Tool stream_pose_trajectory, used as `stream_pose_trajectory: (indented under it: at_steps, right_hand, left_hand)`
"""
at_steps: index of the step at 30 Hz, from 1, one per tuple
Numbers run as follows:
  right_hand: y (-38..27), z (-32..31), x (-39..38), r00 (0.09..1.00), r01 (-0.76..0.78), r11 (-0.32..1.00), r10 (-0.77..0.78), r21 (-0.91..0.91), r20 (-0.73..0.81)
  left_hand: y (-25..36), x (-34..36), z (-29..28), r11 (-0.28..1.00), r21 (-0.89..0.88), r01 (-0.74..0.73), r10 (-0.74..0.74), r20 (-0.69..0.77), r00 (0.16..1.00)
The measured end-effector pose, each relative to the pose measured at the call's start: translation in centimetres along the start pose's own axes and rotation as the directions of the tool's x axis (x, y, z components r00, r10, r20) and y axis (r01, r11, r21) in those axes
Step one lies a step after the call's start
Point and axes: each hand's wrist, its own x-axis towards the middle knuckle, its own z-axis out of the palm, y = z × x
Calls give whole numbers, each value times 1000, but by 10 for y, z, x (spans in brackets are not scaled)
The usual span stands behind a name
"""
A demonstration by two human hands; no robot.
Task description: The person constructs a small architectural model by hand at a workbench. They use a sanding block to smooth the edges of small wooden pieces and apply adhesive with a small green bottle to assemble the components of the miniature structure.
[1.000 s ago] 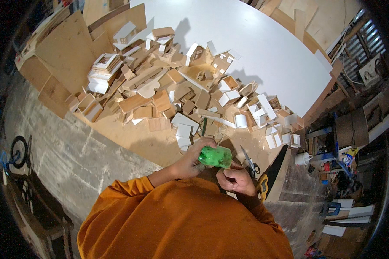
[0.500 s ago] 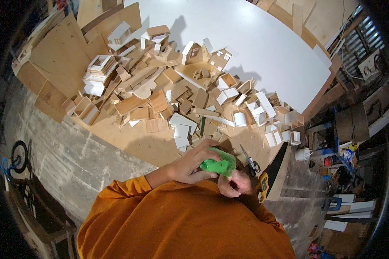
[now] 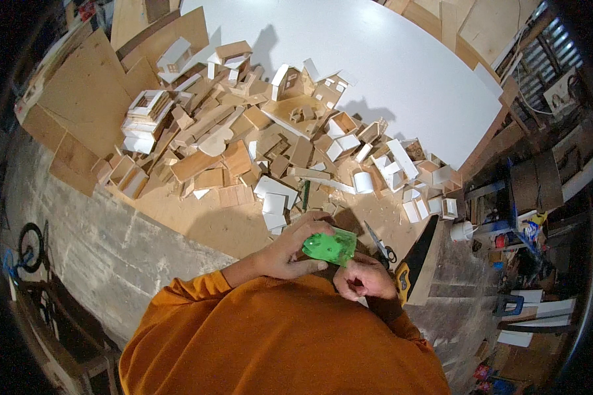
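My left hand (image 3: 294, 247) grips a translucent green plastic object (image 3: 326, 248) near the table's front, its thumb reaching along the near side. My right hand (image 3: 369, 282) is closed with fingertips pinched at the object's lower right end; what exactly lies between them is partly hidden. Just right of the hands, scissors (image 3: 379, 242) and a handsaw with a black blade and yellow handle (image 3: 415, 262) lie on the wooden tabletop (image 3: 217, 224). Beyond the hands is a heap of wooden offcuts (image 3: 237, 158), several small white boxes and little house models (image 3: 284, 85).
A large white board (image 3: 408, 66) lies behind the heap, with plywood sheets (image 3: 79, 99) at the left. Concrete floor (image 3: 92, 250) runs below, where a bicycle (image 3: 29, 250) stands. At the right are a cluttered shelf (image 3: 514, 230) and a white bucket (image 3: 462, 230).
Half a second ago my right fingers were bunched higher over the green object; they have shifted slightly right and down, showing more of it. My left hand keeps its grip.
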Motion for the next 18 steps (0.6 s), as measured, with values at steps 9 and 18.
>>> stream_pose_trajectory:
  at_steps: [9,18]
  right_hand:
    - [10,5,12,975,-31,962,-31,-273,-220]
    - [-18,17,-2,867,-134,696,-263,-705,-424]
  left_hand:
    - [2,0,2,999,11,34,-33,-105,994]
    - [-10,-6,5,674,-714,187,-406,-147,902]
